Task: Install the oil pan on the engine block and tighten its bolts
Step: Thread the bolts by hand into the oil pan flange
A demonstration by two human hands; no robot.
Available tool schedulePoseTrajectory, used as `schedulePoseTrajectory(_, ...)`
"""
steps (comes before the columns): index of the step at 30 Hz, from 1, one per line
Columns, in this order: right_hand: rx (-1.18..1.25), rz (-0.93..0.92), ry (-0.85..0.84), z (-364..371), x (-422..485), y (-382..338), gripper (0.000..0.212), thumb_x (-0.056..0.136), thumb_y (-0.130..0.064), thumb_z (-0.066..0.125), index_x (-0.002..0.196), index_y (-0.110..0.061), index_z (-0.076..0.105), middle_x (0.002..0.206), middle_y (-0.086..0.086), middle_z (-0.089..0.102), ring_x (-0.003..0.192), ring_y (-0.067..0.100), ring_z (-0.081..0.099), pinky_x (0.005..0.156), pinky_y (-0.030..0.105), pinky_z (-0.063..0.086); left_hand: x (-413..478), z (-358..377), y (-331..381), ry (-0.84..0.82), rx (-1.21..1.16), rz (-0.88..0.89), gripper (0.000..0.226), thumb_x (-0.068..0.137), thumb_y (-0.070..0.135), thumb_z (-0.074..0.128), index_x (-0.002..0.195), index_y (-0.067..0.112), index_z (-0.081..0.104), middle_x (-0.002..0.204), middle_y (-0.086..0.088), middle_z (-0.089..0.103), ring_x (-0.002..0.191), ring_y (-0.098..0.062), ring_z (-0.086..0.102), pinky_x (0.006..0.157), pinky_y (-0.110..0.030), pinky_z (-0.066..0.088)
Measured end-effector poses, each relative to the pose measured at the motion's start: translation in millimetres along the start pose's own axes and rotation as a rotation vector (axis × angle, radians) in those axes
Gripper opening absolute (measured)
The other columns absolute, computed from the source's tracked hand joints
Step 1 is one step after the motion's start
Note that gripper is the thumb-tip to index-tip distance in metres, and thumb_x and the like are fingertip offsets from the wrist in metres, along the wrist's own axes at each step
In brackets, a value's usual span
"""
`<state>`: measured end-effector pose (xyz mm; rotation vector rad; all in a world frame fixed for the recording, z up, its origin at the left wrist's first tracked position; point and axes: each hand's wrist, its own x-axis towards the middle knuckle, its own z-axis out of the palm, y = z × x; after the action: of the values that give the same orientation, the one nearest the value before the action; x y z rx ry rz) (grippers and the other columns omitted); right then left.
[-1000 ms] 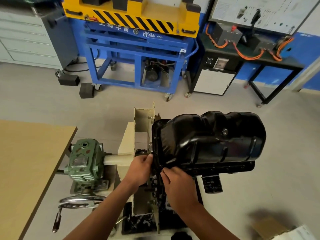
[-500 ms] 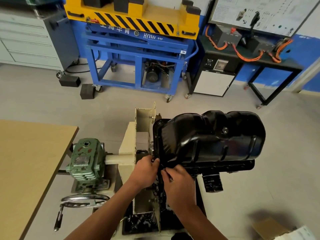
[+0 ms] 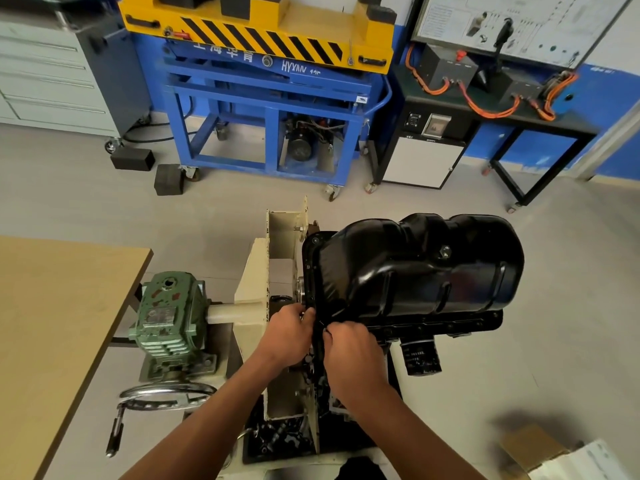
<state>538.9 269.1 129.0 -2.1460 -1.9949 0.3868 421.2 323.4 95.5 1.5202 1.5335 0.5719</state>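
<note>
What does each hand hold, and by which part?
The left hand grips the oil pan by its flange at the near corner. The right hand pinches beside it; what it pinches cannot be told.

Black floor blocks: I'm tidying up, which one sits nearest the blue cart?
The squarer block, beside a caster of the blue cart; the flatter block lies farther left.

**Workshop interior, seen from above.**
Grey floor (image 3: 86,209); blue wall (image 3: 620,98); grey drawer cabinet (image 3: 45,81) far left; blue wheeled frame (image 3: 263,102) under a yellow hazard-striped top (image 3: 304,19); black bench (image 3: 568,125) carrying orange cables (image 3: 491,110); wooden tabletop (image 3: 52,323) near left.
</note>
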Motion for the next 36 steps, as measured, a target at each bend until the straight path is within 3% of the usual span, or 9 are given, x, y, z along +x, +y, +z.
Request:
schedulePoseTrajectory(6, -0.016, -0.001, 0.022, 1.8, 1.4, -1.9, 0.033, 0.106, -0.038, 0.039, 0.103, -0.017, 0.064, 0.098, 0.001, 0.066, 0.091, 0.022, 0.066, 0.075, 0.036, 0.055, 0.3, -0.2, -1.3, 0.001, -0.018, -0.012, 0.035, 0.106, 0.031, 0.044, 0.073, 0.022, 0.052, 0.058, 0.007, 0.055, 0.046, -0.005, 0.05, 0.042, -0.016, 0.032)
schedulePoseTrajectory(12, 0.04, 0.021, 0.045, -3.3, 0.4, 2.6, 0.038, 0.102, -0.048, 0.045, 0.089, -0.019, 0.065, 0.085, -0.001, 0.064, 0.079, 0.019, 0.063, 0.066, 0.031, 0.05, 0.6, -2.3, -0.6, -0.025, -0.04, -0.011, 0.034, 0.106, 0.03, 0.044, 0.082, 0.014, 0.06, 0.062, 0.002, 0.059, 0.048, -0.009, 0.052, 0.046, -0.02, 0.036)
schedulePoseTrajectory(15, 0.089, -0.014, 0.078, -3.8, -2.0, 7.5, 0.031, 0.098, -0.045, 0.054, 0.084, -0.019, 0.064, 0.077, -0.005, 0.062, 0.07, 0.015, 0.06, 0.061, 0.027, 0.047, 0.0, -2.6, 0.2, -0.033, -0.055, -0.013, 0.034, 0.106, 0.03, 0.044, 0.088, 0.008, 0.062, 0.064, 0.0, 0.059, 0.051, -0.013, 0.052, 0.051, -0.027, 0.038)
schedulePoseTrajectory(19, 0.181, -0.125, 0.16, -2.0, -6.9, 14.1, 0.017, 0.097, -0.029, 0.061, 0.107, -0.02, 0.071, 0.085, -0.004, 0.064, 0.074, 0.014, 0.06, 0.064, 0.031, 0.053, -1.0, -2.5, 1.5, -0.037, -0.052, -0.013, 0.034, 0.107, 0.03, 0.043, 0.084, 0.012, 0.06, 0.064, 0.0, 0.058, 0.054, -0.015, 0.052, 0.053, -0.028, 0.038)
schedulePoseTrajectory(22, 0.143, -0.179, 0.156, 1.4, -7.7, 16.9, 0.018, 0.098, -0.025, 0.058, 0.11, -0.021, 0.072, 0.089, -0.004, 0.065, 0.078, 0.015, 0.062, 0.066, 0.033, 0.054, -0.5, -2.9, 1.8, -0.039, -0.04, -0.018, 0.034, 0.107, 0.031, 0.043, 0.081, 0.015, 0.058, 0.064, 0.002, 0.057, 0.054, -0.013, 0.052, 0.05, -0.027, 0.037)
schedulePoseTrajectory(26, 0.092, -0.189, 0.14, 3.4, -8.3, 17.3, 0.019, 0.1, -0.027, 0.055, 0.108, -0.023, 0.072, 0.091, -0.004, 0.066, 0.081, 0.018, 0.064, 0.066, 0.031, 0.052, -0.3, -3.3, 1.7, -0.051, -0.049, -0.022, 0.034, 0.107, 0.031, 0.043, 0.087, 0.011, 0.062, 0.064, 0.001, 0.058, 0.054, -0.014, 0.053, 0.052, -0.027, 0.038)
schedulePoseTrajectory(29, 0.055, -0.154, 0.137, 2.7, -7.3, 15.9, 0.021, 0.102, -0.03, 0.051, 0.101, -0.022, 0.07, 0.089, -0.005, 0.064, 0.079, 0.019, 0.063, 0.061, 0.027, 0.042, -0.6, -3.1, 1.1, -0.053, -0.055, -0.026, 0.033, 0.107, 0.031, 0.042, 0.091, 0.01, 0.063, 0.065, 0.001, 0.058, 0.055, -0.015, 0.053, 0.055, -0.028, 0.039)
schedulePoseTrajectory(36, 0.014, -0.085, 0.091, 0.3, -3.6, 10.7, 0.03, 0.105, -0.037, 0.042, 0.102, -0.018, 0.067, 0.098, -0.003, 0.065, 0.089, 0.019, 0.064, 0.072, 0.029, 0.047, 0.3, -2.7, 1.9, -0.042, -0.047, -0.028, 0.033, 0.107, 0.031, 0.043, 0.088, 0.012, 0.063, 0.062, 0.002, 0.057, 0.052, -0.013, 0.052, 0.05, -0.027, 0.037)
